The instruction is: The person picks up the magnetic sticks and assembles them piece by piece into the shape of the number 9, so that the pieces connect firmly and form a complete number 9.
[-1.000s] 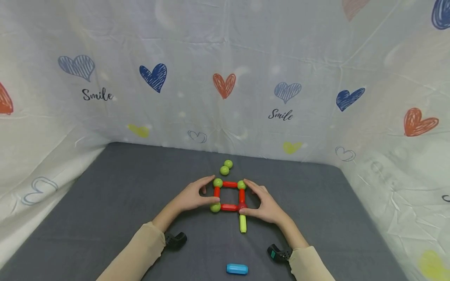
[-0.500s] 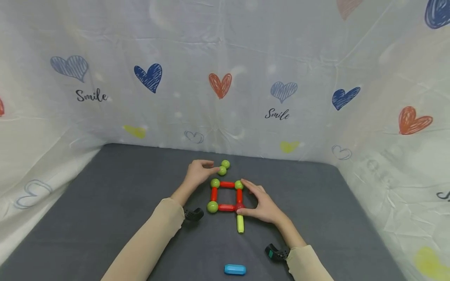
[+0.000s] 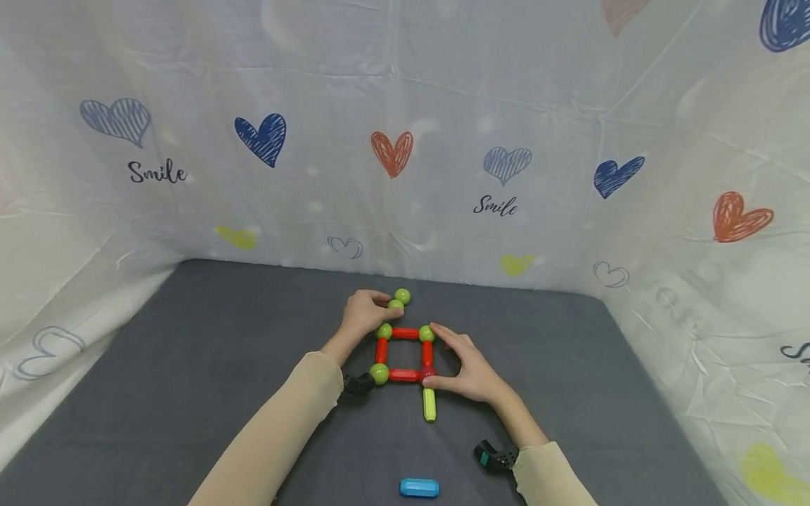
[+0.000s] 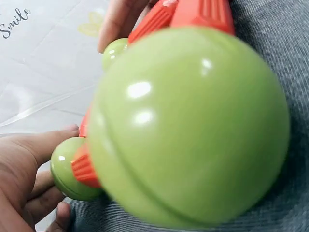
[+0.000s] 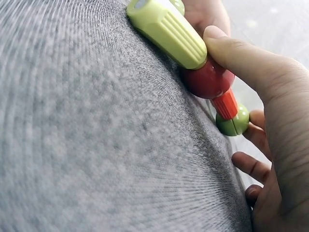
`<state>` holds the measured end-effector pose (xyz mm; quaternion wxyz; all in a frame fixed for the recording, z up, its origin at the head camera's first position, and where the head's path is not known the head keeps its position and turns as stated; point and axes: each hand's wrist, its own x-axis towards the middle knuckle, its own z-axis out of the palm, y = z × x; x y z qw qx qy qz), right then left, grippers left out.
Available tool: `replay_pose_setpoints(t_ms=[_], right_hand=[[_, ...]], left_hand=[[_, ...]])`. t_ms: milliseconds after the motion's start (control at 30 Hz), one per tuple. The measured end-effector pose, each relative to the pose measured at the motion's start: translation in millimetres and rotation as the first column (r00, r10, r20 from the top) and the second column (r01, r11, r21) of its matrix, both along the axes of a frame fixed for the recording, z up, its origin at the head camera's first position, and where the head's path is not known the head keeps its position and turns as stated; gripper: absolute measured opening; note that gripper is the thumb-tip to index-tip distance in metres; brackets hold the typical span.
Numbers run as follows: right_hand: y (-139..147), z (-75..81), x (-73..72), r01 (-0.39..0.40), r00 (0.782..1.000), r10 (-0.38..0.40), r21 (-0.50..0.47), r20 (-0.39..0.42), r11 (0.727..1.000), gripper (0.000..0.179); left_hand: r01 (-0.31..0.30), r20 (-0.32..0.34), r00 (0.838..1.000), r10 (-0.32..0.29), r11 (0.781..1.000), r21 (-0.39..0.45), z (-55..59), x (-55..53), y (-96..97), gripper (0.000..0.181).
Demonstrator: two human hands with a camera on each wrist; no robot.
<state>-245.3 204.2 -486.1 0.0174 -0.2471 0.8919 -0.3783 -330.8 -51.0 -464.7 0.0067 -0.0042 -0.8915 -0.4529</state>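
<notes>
A square of red magnetic rods (image 3: pixel 403 375) and balls lies on the grey cloth, with green balls (image 3: pixel 380 374) at three corners and a dark red ball (image 5: pixel 210 79) at the near right one. From that red ball a yellow-green rod (image 3: pixel 429 405) points toward me. My right hand (image 3: pixel 471 372) holds the square's right side, thumb at the red ball and a fingertip at the far green ball (image 5: pixel 232 121). Beyond the square, my left hand (image 3: pixel 363 310) pinches the nearer of two loose green balls (image 3: pixel 396 305) between thumb and fingers. In the left wrist view a corner ball (image 4: pixel 193 125) looms large.
The other loose green ball (image 3: pixel 402 296) sits just behind the pinched one. A blue rod (image 3: pixel 419 488) lies at the table's near side. A white sheet with printed hearts (image 3: pixel 392 154) hangs behind and beside the grey table (image 3: pixel 253 330).
My left hand has left the square's left side, moved forward to the loose green balls and closed its fingers on the nearer one. The right hand stays on the square.
</notes>
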Motion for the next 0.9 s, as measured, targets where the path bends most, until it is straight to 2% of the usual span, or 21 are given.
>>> replay_pose_setpoints(t_ms=[433, 733, 900], right_hand=[[0.1, -1.1, -0.9, 0.004, 1.000, -0.004, -0.001, -0.001, 1.000, 0.099], [-0.4, -1.2, -0.1, 0.007, 1.000, -0.007, -0.001, -0.006, 1.000, 0.099], [-0.1, -1.4, -0.6, 0.007, 1.000, -0.007, 0.000, -0.004, 1.000, 0.098]], left_hand=[[-0.002, -0.043, 0.999, 0.002, 1.000, -0.006, -7.9, -2.6, 3.5, 0.048], [0.022, -0.039, 0.999, -0.021, 1.000, 0.010, -5.1, 1.3, -1.9, 0.047], [0.050, -0.066, 0.997, -0.050, 0.999, -0.004, 1.3, 8.8, -6.1, 0.046]])
